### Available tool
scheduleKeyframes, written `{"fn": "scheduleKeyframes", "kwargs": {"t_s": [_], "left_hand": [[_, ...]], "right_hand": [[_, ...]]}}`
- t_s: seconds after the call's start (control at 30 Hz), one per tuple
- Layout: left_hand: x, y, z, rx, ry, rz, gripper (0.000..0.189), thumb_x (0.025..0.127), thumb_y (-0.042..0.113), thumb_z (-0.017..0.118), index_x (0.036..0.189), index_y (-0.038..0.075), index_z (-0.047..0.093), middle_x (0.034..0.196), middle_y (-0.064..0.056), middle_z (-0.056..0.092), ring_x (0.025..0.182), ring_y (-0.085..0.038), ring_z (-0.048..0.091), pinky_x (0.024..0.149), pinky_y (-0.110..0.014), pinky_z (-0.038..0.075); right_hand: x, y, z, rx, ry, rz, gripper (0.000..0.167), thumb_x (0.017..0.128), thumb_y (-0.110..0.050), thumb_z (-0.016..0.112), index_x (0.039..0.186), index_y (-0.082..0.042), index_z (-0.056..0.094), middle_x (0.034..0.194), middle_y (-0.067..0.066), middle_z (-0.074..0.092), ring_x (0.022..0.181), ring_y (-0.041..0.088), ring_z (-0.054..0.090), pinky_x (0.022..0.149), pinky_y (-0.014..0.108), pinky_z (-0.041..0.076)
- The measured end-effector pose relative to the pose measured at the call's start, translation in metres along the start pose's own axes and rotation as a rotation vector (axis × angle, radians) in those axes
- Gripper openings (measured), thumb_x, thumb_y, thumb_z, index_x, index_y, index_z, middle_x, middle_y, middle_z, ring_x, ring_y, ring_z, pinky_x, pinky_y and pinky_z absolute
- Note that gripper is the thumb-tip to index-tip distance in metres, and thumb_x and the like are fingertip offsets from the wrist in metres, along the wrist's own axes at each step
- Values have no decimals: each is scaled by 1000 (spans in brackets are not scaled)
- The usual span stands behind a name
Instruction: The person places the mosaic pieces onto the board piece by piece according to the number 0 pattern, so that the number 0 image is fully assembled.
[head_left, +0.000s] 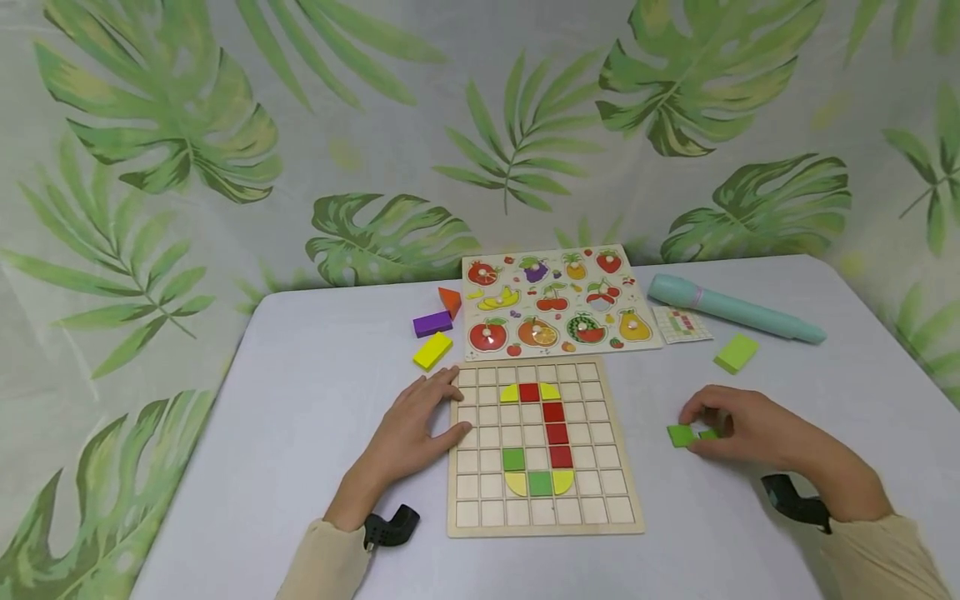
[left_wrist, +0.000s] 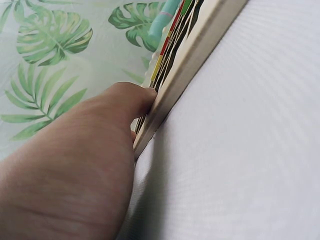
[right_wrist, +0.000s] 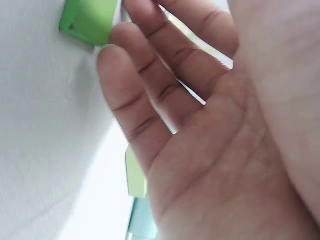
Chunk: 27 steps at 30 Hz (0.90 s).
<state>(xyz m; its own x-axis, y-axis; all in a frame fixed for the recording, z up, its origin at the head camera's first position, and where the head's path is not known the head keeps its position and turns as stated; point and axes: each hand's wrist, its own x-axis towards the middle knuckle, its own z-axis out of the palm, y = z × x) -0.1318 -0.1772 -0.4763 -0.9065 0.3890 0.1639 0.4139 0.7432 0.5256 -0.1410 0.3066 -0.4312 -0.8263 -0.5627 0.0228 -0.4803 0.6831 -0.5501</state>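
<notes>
A wooden grid board (head_left: 622, 500) lies before me, with several red squares (head_left: 557, 433), yellow quarter-round pieces (head_left: 562, 482) and two green squares (head_left: 539, 483) set in its cells. My left hand (head_left: 408, 429) rests on its left edge; in the left wrist view the thumb (left_wrist: 135, 97) lies over the board's rim. To the right of the board, my right hand (head_left: 750, 429) pinches a green square tile (head_left: 680, 436) between thumb and index finger. A second green piece (head_left: 708, 434) shows within the curve of that hand, partly hidden. Green shows beyond its fingertips in the right wrist view.
Behind the board lies a fruit puzzle (head_left: 525, 329). Purple (head_left: 432, 324), yellow (head_left: 432, 351) and orange blocks (head_left: 450, 301) sit to its left. At right are a small pattern card (head_left: 682, 325), a teal tapered tube (head_left: 735, 308) and a light green block (head_left: 737, 353).
</notes>
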Motion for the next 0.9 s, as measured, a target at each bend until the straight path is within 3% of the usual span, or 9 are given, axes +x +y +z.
{"fn": "scheduleKeyframes", "kwargs": {"t_s": [0.2,0.53,0.73,0.9], "left_hand": [[1,3,-2,3,-3,-1,36,96,39,71,123,17,62,164,0,40,154,-16,33,130,-43,22],[0,2,-1,-1,-7,-14,36,95,39,72,122,18,62,164,0,41,154,-16,34,129,-43,23],[0,2,-1,-4,-10,-19,36,95,40,71,122,18,62,165,0,40,154,-16,33,130,-43,22],[0,2,-1,1,-5,-19,35,96,40,71,122,19,62,164,1,40,154,-16,33,129,-43,23]], "right_hand": [[9,-8,6,-18,28,-107,35,81,-9,87,110,-22,73,102,-12,69,76,0,51,60,19,47],[29,-42,22,-36,54,-58,32,82,-13,87,109,-26,74,97,-20,64,81,1,52,64,20,47],[50,-75,35,-27,11,-64,29,86,-19,84,111,-27,74,102,-17,65,82,3,52,65,19,48],[65,-100,50,-12,-57,-130,27,88,-22,82,113,-28,74,107,-16,66,84,4,55,71,22,52]]}}
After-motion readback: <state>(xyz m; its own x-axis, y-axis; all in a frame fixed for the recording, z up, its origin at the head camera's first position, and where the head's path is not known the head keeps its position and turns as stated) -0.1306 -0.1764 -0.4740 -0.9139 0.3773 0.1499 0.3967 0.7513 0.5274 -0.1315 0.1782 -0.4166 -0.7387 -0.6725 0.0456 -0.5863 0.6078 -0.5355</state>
